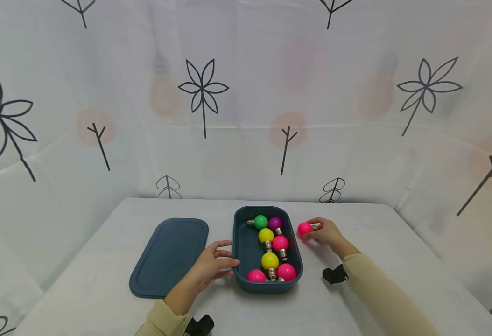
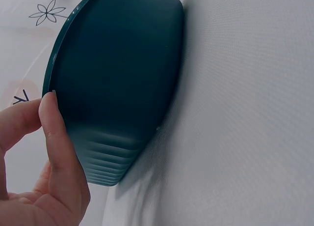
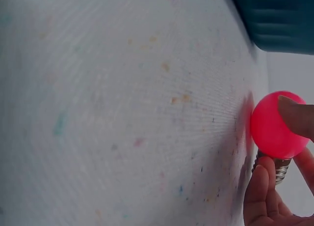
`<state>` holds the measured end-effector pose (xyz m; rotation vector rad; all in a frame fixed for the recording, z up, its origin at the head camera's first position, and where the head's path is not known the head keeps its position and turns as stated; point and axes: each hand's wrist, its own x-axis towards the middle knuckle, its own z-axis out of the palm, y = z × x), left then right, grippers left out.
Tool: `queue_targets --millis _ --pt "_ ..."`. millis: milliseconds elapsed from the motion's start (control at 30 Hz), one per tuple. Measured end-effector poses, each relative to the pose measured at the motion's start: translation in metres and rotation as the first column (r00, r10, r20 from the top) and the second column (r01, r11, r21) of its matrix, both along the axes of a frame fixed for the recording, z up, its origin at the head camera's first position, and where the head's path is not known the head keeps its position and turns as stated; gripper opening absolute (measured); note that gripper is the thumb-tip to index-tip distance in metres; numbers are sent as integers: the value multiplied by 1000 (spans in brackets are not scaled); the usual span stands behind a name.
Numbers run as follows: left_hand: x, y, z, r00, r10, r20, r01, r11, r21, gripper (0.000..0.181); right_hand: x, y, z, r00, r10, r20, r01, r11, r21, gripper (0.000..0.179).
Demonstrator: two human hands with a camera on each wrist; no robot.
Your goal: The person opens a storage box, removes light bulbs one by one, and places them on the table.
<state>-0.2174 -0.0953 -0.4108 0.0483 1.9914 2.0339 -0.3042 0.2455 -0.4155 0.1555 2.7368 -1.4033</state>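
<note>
A dark blue-green box (image 1: pixel 246 252) holds several round coloured light bulbs, among them a green bulb (image 1: pixel 261 221), a purple bulb (image 1: pixel 275 223), yellow bulbs and pink bulbs. At its left side is my left hand (image 1: pixel 213 264), fingers spread and relaxed, with fingertips right at the rim, as the left wrist view also shows. To the right of the box, my right hand (image 1: pixel 326 234) holds a pink bulb (image 3: pixel 275 123) between thumb and fingers. The bulb's metal screw base (image 3: pixel 279 168) points back toward the palm, and its globe is close over the table.
Left of the box, a matching lid (image 1: pixel 170 256) lies flat on the white-covered table (image 1: pixel 115 261). A white curtain (image 1: pixel 246 158) with plant drawings hangs behind the table. Black wrist devices (image 1: pixel 335 274) are worn under both sleeves.
</note>
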Motion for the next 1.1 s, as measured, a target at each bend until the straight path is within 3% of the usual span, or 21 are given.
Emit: queue_targets --millis 433,1100 --pt "1 1 1 1000 -6 -11 6 1000 0 64 -2 9 0 999 5 50 -8 998 61 59" --pt "1 1 0 1000 4 3 -4 1000 2 66 11 11 34 994 105 -6 -104 988 117 59"
